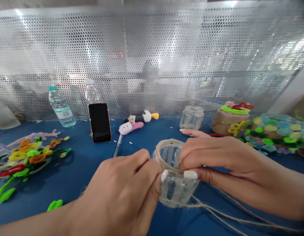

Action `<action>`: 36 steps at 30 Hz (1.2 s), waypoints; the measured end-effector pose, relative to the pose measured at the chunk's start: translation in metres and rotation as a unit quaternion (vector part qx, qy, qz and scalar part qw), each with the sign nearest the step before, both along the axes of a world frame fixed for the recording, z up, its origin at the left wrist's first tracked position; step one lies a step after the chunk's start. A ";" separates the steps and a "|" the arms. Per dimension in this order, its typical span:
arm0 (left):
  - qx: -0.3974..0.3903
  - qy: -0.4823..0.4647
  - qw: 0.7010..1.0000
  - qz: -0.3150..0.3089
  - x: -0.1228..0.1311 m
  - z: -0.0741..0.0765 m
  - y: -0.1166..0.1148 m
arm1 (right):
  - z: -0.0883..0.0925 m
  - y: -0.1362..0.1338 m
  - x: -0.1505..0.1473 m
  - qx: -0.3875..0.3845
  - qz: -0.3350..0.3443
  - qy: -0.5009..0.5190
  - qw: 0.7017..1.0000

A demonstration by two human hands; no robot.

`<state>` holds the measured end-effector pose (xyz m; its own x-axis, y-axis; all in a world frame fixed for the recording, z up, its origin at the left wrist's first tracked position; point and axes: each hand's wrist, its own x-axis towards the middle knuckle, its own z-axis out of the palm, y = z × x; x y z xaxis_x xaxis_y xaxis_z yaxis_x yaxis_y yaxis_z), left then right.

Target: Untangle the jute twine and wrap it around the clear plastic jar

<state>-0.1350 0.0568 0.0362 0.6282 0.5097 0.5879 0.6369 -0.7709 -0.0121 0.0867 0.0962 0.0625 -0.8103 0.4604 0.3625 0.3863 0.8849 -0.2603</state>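
From the head camera, the left hand (119, 186) and right hand (222, 160) both grasp a ribbed glass jar (175, 190) at the lower middle of the frame, their thumbs nearly meeting on its front. Jute twine (168, 154) circles the jar's upper end, and loose strands (230, 216) trail to the lower right across the blue tabletop (75, 196). A second glass jar (191, 118) stands just beyond the right hand. Colourful pipe cleaners (26, 160) lie at the left, a smartphone (99, 123) stands at upper centre-left, and a twine-wrapped jar (230, 118) sits at the right.
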 end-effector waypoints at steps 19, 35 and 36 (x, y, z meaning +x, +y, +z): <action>-0.012 -0.007 1.000 0.007 0.003 -0.003 0.005 | -0.008 -0.009 -0.017 0.041 -0.045 0.052 0.997; -0.011 -0.011 0.999 0.029 0.001 -0.004 0.009 | -0.008 -0.003 -0.024 0.091 -0.048 0.055 0.993; -0.010 -0.012 0.999 0.030 0.001 -0.003 0.009 | -0.008 -0.003 -0.025 0.092 -0.046 0.047 0.994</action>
<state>-0.1337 0.0657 0.0331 0.5820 0.5578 0.5917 0.6824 -0.7307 0.0176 0.0621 0.0931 0.0541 -0.7264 0.4493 0.5200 0.4492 0.8831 -0.1355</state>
